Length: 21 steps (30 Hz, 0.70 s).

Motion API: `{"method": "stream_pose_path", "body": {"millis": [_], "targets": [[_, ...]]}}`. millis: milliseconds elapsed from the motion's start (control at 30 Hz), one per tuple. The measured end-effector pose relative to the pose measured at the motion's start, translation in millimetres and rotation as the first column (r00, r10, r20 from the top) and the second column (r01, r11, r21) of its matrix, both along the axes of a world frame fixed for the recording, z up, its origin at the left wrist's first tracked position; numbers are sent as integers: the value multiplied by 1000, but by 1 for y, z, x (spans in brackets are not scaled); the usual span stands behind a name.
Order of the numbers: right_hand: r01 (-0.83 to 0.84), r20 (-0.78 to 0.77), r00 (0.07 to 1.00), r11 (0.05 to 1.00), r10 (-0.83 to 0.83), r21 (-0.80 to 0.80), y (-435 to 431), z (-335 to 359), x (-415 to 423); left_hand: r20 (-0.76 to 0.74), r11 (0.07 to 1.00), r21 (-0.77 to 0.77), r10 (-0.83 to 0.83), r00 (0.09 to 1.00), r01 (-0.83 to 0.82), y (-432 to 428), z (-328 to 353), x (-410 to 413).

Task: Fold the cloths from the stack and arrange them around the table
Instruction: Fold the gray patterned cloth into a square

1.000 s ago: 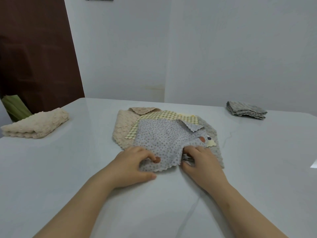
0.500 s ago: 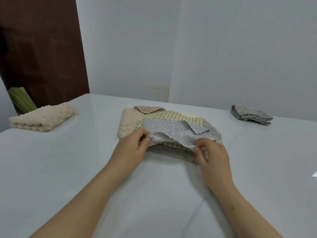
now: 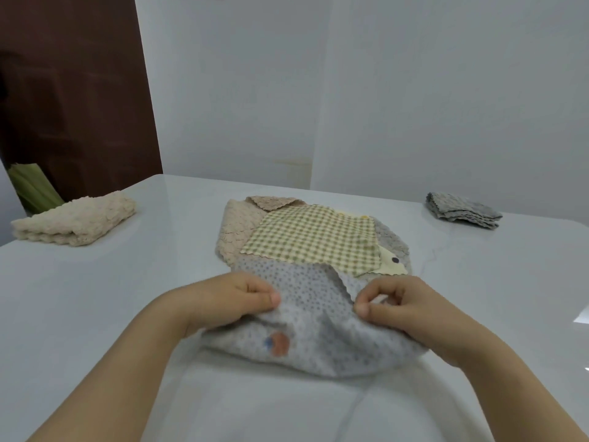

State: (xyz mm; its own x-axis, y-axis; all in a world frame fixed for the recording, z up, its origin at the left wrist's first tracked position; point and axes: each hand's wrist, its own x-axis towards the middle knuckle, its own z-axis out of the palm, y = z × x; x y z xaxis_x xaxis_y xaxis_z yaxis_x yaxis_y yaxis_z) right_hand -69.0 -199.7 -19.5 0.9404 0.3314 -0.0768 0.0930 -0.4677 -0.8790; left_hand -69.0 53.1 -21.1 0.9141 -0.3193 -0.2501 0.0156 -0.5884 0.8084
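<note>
**A:** Far left?

**B:** Something green [image 3: 32, 189] beyond the edge of the white table [image 3: 95, 298]. Too blurred to name. Next to it, on the tabletop, lies a folded cream cloth [image 3: 75, 223], well apart from the rest.

**A:** Left hand?

**B:** The left hand [image 3: 236, 301] is at front centre with its fingers curled. Thumb and fingertips pinch the left side of the dotted cloth [image 3: 315, 330].

**A:** Where does that cloth lie?

**B:** Nearest the person, doubled over on the table. Its far part overlaps the near edge of the stack [image 3: 392, 240]. There's an orange and blue patch on its near face.

**A:** The stack?

**B:** Just behind. A checked cloth [image 3: 315, 240] is on top, with a beige cloth [image 3: 236, 231] showing at its left.

**A:** Right hand?

**B:** The right hand [image 3: 411, 311] has its fingers bent, pinching the right side of the dotted cloth.

**A:** Far right?

**B:** A folded grey cloth [image 3: 462, 212] at the back, well apart from the stack.
</note>
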Motion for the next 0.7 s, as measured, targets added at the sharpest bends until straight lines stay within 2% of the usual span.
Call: {"method": "stream_pose_path", "body": {"millis": [67, 100, 167, 233, 300, 400, 467, 600, 700], "targets": [[-86, -129, 989, 994, 77, -65, -1, 0, -3, -59, 999, 32, -27, 998, 29, -1, 0, -3], [-56, -137, 989, 996, 47, -67, 0, -1, -3, -17, 1000, 17, 19, 1000, -19, -2, 0, -2], [136, 9, 991, 989, -135, -61, 7, -7, 1, 214, 984, -23, 180, 960, -179, -7, -5, 5], [363, 273, 908, 922, -318, -135, 12, -16, 7, 507, 933, 60, 278, 816, -355, -9, -15, 15], [440, 393, 868, 837, -303, -326, 19, -22, 8, 626, 860, 175, 278, 728, -479, -9, -26, 23], [405, 377, 899, 752, -223, -520, 24, -29, 11, 557, 782, 350, 269, 786, -516, -4, -41, 33], [438, 427, 880, 703, -208, -561, 26, -31, 15, 504, 760, 380, 308, 807, -527, -3, -43, 36], [572, 579, 777, 664, -249, -482, 28, -32, 22, 439, 808, 230, 411, 799, -543, 0, -39, 39], [627, 603, 716, 704, -351, -335, 25, -31, 22, 417, 817, 43, 508, 754, -575, 4, -37, 38]]}}
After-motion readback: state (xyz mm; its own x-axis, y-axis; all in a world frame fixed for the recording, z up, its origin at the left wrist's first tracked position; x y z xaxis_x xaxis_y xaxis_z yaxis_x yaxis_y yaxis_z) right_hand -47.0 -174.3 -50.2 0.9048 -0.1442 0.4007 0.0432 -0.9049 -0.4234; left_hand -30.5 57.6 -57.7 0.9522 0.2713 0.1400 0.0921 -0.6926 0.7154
